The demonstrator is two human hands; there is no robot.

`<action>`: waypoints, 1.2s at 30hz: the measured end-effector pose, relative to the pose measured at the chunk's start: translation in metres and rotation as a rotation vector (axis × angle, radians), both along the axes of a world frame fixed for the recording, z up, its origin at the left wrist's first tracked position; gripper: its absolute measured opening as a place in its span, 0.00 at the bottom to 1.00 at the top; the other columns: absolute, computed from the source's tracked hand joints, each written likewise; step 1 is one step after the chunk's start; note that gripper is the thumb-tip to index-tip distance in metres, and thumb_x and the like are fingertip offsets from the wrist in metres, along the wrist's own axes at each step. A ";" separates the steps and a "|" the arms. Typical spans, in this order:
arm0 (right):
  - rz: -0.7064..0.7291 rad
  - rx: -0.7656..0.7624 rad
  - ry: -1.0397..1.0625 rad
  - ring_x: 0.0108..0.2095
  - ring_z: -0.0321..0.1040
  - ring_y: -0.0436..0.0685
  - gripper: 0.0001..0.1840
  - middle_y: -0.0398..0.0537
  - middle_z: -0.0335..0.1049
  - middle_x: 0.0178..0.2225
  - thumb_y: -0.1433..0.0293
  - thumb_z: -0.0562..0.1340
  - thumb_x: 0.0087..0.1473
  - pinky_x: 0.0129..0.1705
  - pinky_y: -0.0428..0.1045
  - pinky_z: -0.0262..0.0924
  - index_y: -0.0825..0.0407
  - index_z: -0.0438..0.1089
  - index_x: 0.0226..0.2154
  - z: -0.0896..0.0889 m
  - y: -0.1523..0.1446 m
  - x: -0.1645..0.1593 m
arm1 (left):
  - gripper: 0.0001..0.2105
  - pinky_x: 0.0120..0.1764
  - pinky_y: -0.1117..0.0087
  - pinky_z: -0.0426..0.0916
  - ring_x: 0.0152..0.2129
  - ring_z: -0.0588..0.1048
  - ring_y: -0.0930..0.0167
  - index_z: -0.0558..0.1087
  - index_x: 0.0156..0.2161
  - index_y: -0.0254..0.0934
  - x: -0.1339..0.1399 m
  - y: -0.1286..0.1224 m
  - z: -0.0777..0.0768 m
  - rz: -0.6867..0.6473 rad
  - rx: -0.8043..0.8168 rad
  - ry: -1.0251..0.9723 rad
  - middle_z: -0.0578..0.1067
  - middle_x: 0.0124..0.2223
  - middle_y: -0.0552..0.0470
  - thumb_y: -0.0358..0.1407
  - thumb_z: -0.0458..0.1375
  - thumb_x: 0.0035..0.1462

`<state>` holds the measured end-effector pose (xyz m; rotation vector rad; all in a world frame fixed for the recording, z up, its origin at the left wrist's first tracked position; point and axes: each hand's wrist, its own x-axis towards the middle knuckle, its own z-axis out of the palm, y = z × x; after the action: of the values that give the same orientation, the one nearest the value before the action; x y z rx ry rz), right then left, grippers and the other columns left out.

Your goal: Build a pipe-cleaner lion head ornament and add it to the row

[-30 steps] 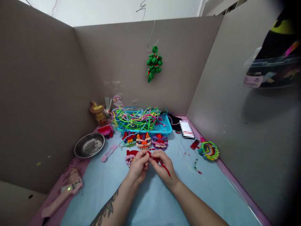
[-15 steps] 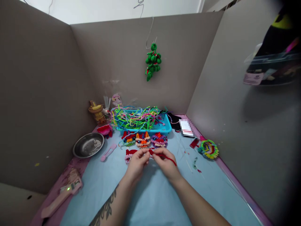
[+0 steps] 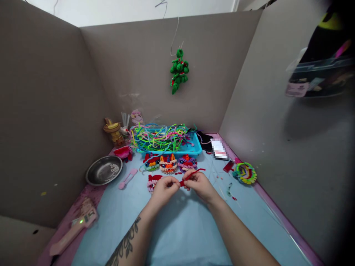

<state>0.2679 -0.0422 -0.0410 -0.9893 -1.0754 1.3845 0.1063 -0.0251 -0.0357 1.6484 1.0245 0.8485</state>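
A red pipe cleaner (image 3: 198,171) runs between my two hands above the blue cloth, its free end sticking out past my right fingers. My left hand (image 3: 167,188) pinches one end of it between thumb and fingertips. With thumb and forefinger, my right hand (image 3: 199,184) grips it a short way along. The part between the fingertips looks thicker, perhaps folded or wound. Partly hidden behind my left hand lies a red and pink fuzzy piece (image 3: 153,181). Three finished-looking fuzzy animal heads, among them an orange one (image 3: 168,163), sit in a row beyond my hands.
A blue tray (image 3: 196,148) heaped with coloured pipe cleaners stands at the back. To the left are a metal bowl (image 3: 104,170), a pink clip-like tool (image 3: 128,178) and a pink glue gun (image 3: 73,231). A phone (image 3: 219,149) and a yellow-green fuzzy ring (image 3: 246,173) lie right.
My right hand has turned and shifted a little, and the pipe cleaner's free end now points up and right instead of lying down across the hand. The left hand stays near its place, still pinching.
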 end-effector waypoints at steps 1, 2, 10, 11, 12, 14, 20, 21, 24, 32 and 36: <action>0.006 -0.008 0.011 0.18 0.61 0.47 0.06 0.39 0.66 0.17 0.74 0.63 0.37 0.22 0.44 0.54 0.54 0.67 0.24 0.000 0.000 -0.001 | 0.07 0.25 0.75 0.59 0.20 0.67 0.74 0.72 0.26 0.32 0.000 0.000 0.000 0.001 -0.005 -0.003 0.72 0.23 0.53 0.34 0.55 0.48; 0.013 -0.016 0.010 0.18 0.60 0.47 0.06 0.39 0.66 0.17 0.74 0.64 0.37 0.22 0.44 0.53 0.54 0.67 0.24 -0.001 0.001 -0.001 | 0.07 0.25 0.75 0.59 0.20 0.67 0.74 0.73 0.27 0.32 0.000 0.000 -0.001 0.011 0.000 0.003 0.72 0.23 0.53 0.34 0.55 0.48; 0.031 -0.018 -0.068 0.18 0.60 0.47 0.04 0.39 0.65 0.16 0.75 0.62 0.38 0.22 0.44 0.53 0.55 0.66 0.23 -0.004 0.002 -0.001 | 0.09 0.31 0.73 0.64 0.28 0.73 0.70 0.75 0.34 0.32 0.002 -0.001 -0.006 -0.001 0.014 -0.024 0.77 0.31 0.48 0.35 0.57 0.49; 0.031 -0.018 -0.075 0.18 0.61 0.47 0.05 0.39 0.65 0.16 0.74 0.63 0.38 0.23 0.44 0.54 0.55 0.67 0.23 -0.004 0.002 -0.001 | 0.08 0.30 0.73 0.64 0.27 0.73 0.70 0.75 0.33 0.32 0.002 -0.001 -0.006 0.014 0.007 -0.024 0.77 0.31 0.48 0.35 0.57 0.49; 0.036 -0.017 -0.081 0.19 0.61 0.48 0.05 0.39 0.66 0.17 0.74 0.63 0.38 0.23 0.44 0.55 0.55 0.67 0.24 -0.004 0.002 -0.001 | 0.08 0.30 0.73 0.64 0.26 0.73 0.70 0.75 0.32 0.32 0.002 0.000 -0.007 0.029 0.001 -0.022 0.77 0.30 0.48 0.35 0.57 0.49; 0.055 -0.015 -0.096 0.21 0.63 0.49 0.07 0.41 0.67 0.20 0.73 0.64 0.38 0.24 0.45 0.56 0.55 0.68 0.26 -0.005 0.003 0.000 | 0.08 0.29 0.74 0.63 0.25 0.72 0.71 0.74 0.31 0.32 0.001 0.001 -0.008 0.051 -0.003 -0.022 0.77 0.28 0.48 0.36 0.57 0.49; -0.011 0.019 -0.134 0.23 0.63 0.50 0.13 0.44 0.69 0.24 0.66 0.66 0.40 0.22 0.44 0.55 0.54 0.69 0.32 -0.009 0.005 0.002 | 0.08 0.28 0.74 0.62 0.24 0.71 0.71 0.74 0.30 0.32 0.001 0.002 -0.008 0.088 0.005 0.008 0.76 0.28 0.49 0.35 0.57 0.48; -0.037 0.036 -0.147 0.21 0.62 0.49 0.12 0.43 0.68 0.24 0.65 0.65 0.41 0.21 0.44 0.54 0.54 0.69 0.30 -0.009 0.005 0.003 | 0.08 0.28 0.74 0.62 0.24 0.71 0.71 0.74 0.30 0.32 0.001 0.001 -0.008 0.087 0.002 0.017 0.76 0.27 0.49 0.35 0.57 0.48; -0.080 0.073 -0.199 0.19 0.58 0.48 0.10 0.41 0.65 0.21 0.64 0.64 0.42 0.21 0.44 0.52 0.54 0.69 0.26 -0.010 0.006 0.004 | 0.07 0.28 0.74 0.62 0.24 0.71 0.71 0.74 0.29 0.33 0.002 0.000 -0.008 0.082 -0.006 0.025 0.76 0.27 0.49 0.35 0.57 0.48; -0.179 0.251 -0.550 0.29 0.63 0.53 0.04 0.45 0.67 0.26 0.70 0.58 0.46 0.33 0.47 0.57 0.53 0.68 0.24 -0.004 0.004 0.001 | 0.09 0.27 0.75 0.60 0.22 0.69 0.73 0.72 0.28 0.32 0.001 0.001 -0.005 0.033 -0.095 -0.058 0.74 0.26 0.51 0.38 0.58 0.47; -0.226 0.377 -0.635 0.33 0.64 0.55 0.06 0.47 0.67 0.28 0.72 0.56 0.48 0.37 0.48 0.57 0.52 0.67 0.24 -0.004 0.003 -0.002 | 0.10 0.26 0.75 0.58 0.21 0.67 0.74 0.72 0.28 0.32 0.001 0.000 -0.004 0.025 -0.142 -0.105 0.73 0.24 0.52 0.40 0.58 0.46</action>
<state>0.2658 -0.0389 -0.0452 -1.2496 -1.5623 0.6489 0.1071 -0.0250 -0.0400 1.4591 1.0103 0.8503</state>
